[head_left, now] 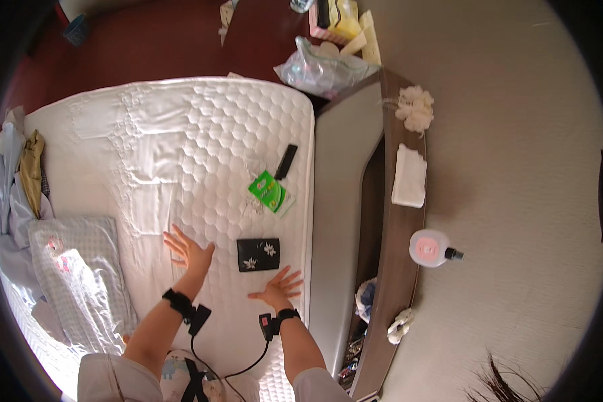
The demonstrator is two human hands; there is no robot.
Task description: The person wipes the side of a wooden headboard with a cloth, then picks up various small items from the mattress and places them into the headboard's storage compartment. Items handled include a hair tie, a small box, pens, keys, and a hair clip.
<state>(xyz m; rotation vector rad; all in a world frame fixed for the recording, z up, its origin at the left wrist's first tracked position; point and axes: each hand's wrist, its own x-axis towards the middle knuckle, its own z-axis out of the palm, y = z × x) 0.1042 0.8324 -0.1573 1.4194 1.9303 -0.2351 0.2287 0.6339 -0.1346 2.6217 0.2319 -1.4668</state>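
Note:
Both of my hands hover over a white quilted mattress (201, 127), fingers spread and nothing in them. My left hand (191, 253) is left of a black wallet (258, 254) with white flower decorations. Just below the wallet's lower right corner is my right hand (279, 288), close to it; whether it touches cannot be told. Beyond the wallet lie a green packet (269, 193) with a clear plastic edge and a black comb (287, 162). Around the packet are thin, clear, crumpled bits too faint to name. A black strap with a cabled device circles each wrist.
On the left are a checked pillow (94, 281) and piled clothes (20, 174). A headboard ledge (392, 268) on the right carries a white cloth (409, 175), a spray bottle (429, 248) and scrunchies (415, 108). A plastic bag (321, 70) sits past the mattress's far corner.

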